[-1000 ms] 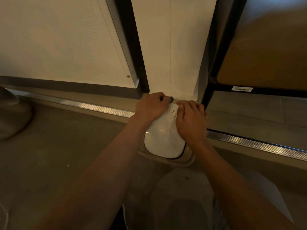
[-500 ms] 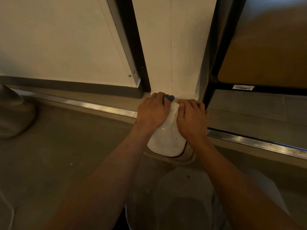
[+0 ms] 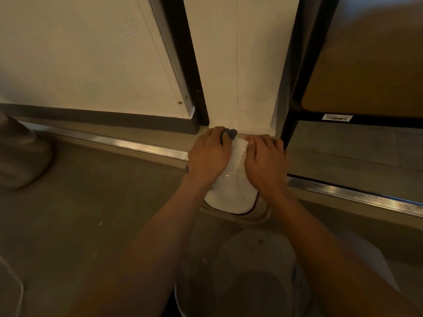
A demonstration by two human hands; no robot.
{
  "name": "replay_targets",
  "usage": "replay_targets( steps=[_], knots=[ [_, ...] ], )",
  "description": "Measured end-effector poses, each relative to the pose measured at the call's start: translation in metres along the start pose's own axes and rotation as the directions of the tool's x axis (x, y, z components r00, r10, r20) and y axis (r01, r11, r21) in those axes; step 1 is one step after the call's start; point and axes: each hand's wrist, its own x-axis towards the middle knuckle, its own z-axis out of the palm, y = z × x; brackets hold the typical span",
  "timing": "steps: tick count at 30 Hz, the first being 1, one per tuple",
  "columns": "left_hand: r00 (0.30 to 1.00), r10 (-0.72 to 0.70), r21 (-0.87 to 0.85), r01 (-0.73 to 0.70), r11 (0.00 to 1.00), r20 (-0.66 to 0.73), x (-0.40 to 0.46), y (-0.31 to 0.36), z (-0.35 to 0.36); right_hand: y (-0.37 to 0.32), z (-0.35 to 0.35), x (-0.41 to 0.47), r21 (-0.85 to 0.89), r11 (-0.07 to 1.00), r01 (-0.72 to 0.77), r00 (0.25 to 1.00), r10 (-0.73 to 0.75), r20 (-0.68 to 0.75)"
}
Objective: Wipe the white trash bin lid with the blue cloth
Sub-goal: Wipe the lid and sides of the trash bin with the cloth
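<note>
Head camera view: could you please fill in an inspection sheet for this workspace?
Surface: grey floor, small pale specks.
Job's things: white bin lid, brown spots showing; blue cloth bunched at its far edge.
Clutter: nothing seen.
Grippers: left hand grips the cloth; right hand flat on the lid.
Cables: nothing seen.
Surroundings: white wall panel, metal floor strip, black shelf frame.

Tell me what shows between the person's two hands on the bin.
In the head view, a bare strip of the speckled white trash bin lid shows between the left hand and right hand; the blue cloth sits under the left fingertips.
</note>
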Motion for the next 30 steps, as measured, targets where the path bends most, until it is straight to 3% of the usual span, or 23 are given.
replay_targets(
  steps=[4,7,9,12,14,16,18,20,22,26,28,30],
  knots=[
    [0.948,0.317,0.171,-0.307,0.936,-0.038,-0.063,-0.026,0.007,0.000,0.001,0.000,-0.009,1.000,0.021,1.000,-0.021,-0.010],
    [0.910,0.415,0.146,-0.408,0.901,-0.016,-0.091,-0.054,0.005,0.000,0.000,-0.001,-0.003,1.000,0.028,1.000,-0.028,-0.012],
    [0.932,0.361,0.006,-0.361,0.933,-0.035,-0.085,-0.059,0.002,-0.001,0.000,-0.001,0.003,0.999,0.033,0.999,-0.033,-0.008],
    [0.998,0.050,-0.248,-0.056,0.967,-0.030,-0.045,-0.040,-0.006,0.000,0.001,-0.001,0.004,0.999,0.031,0.999,-0.032,0.004],
    [0.994,-0.106,-0.215,0.108,0.971,0.019,-0.018,-0.026,-0.005,0.000,0.000,0.000,0.004,1.000,0.025,1.000,-0.025,0.007],
    [0.992,-0.122,-0.073,0.123,0.990,0.015,-0.008,-0.011,-0.003,0.000,0.001,0.000,0.007,1.000,0.015,1.000,-0.015,0.007],
    [0.997,-0.046,0.036,0.049,0.998,-0.059,-0.022,-0.005,0.004,-0.001,0.001,-0.001,0.001,1.000,0.014,1.000,-0.014,-0.007],
    [0.989,0.101,0.077,-0.092,0.993,-0.113,-0.051,-0.010,0.009,-0.001,0.001,-0.001,0.001,1.000,0.017,1.000,-0.017,-0.011],
    [0.977,0.168,0.011,-0.168,0.986,-0.134,-0.076,-0.024,0.013,-0.001,0.000,-0.001,0.001,1.000,0.022,1.000,-0.022,-0.006],
    [0.998,-0.048,-0.308,0.034,0.951,-0.038,-0.068,-0.033,0.004,0.000,0.000,0.000,0.003,1.000,0.022,1.000,-0.022,0.011],
    [0.992,-0.128,-0.306,0.126,0.944,0.013,-0.036,-0.026,-0.003,0.001,0.000,0.000,0.003,1.000,0.023,1.000,-0.023,0.015],
    [0.984,-0.142,-0.181,0.160,0.970,0.106,-0.004,-0.012,-0.011,0.000,-0.001,0.000,-0.005,1.000,0.017,1.000,-0.017,0.018]
  ],
)
